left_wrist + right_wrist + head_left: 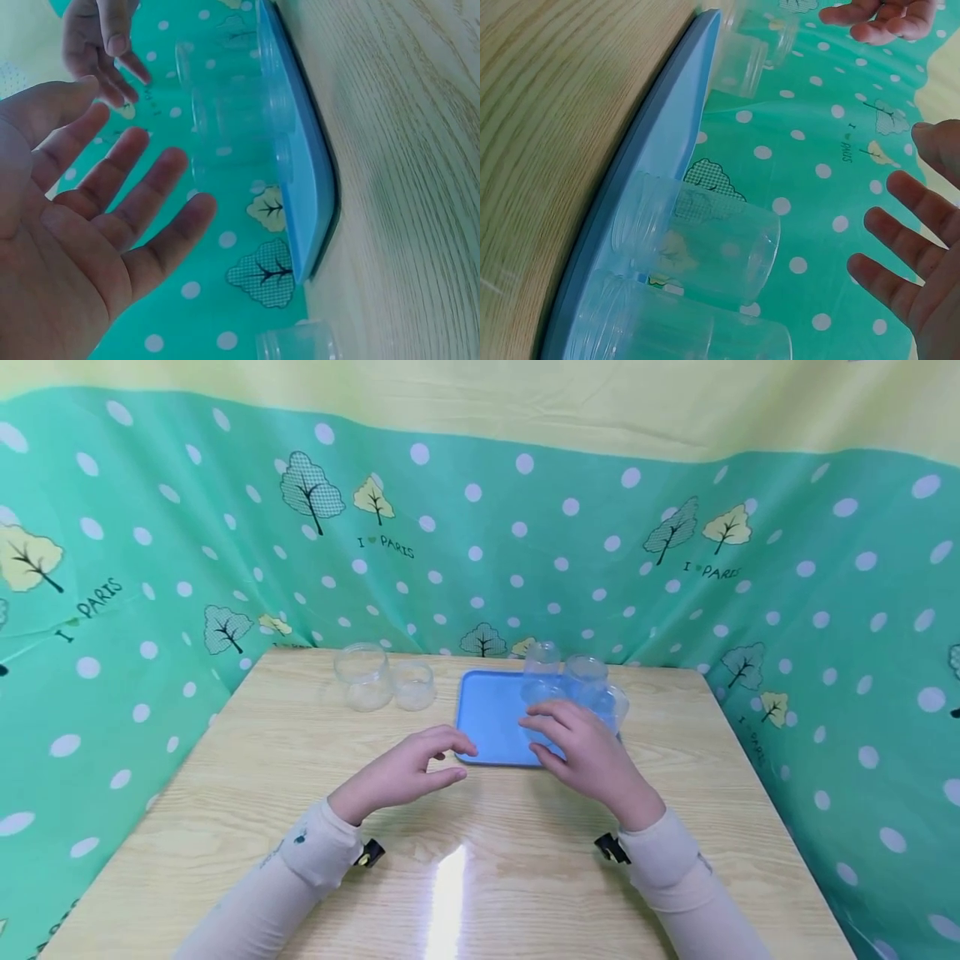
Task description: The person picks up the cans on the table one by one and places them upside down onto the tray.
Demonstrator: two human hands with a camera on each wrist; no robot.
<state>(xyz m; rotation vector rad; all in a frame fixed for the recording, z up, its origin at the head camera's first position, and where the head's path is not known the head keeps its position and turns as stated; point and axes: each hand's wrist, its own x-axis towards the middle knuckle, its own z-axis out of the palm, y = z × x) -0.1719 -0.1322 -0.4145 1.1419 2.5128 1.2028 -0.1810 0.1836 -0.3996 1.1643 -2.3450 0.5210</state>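
My left hand (407, 768) is held above the table in front of the blue tray's (489, 720) left corner, fingers loosely spread and nothing in them. Over the tray's right half, my right hand (585, 750) hovers with relaxed fingers, also holding nothing. Several clear jars (542, 658) stand grouped on the right side of the tray, partly hidden by that hand in the head view. In the right wrist view, a gap shows between the right fingers and the nearest clear jar (727, 244), whose ribbed end faces the tray.
Left of the tray, at the table's back, two more clear jars stand side by side, a wider jar (363, 677) and a smaller jar (413, 685). A green dotted curtain (450, 568) surrounds the back and sides of the wooden table (247, 827).
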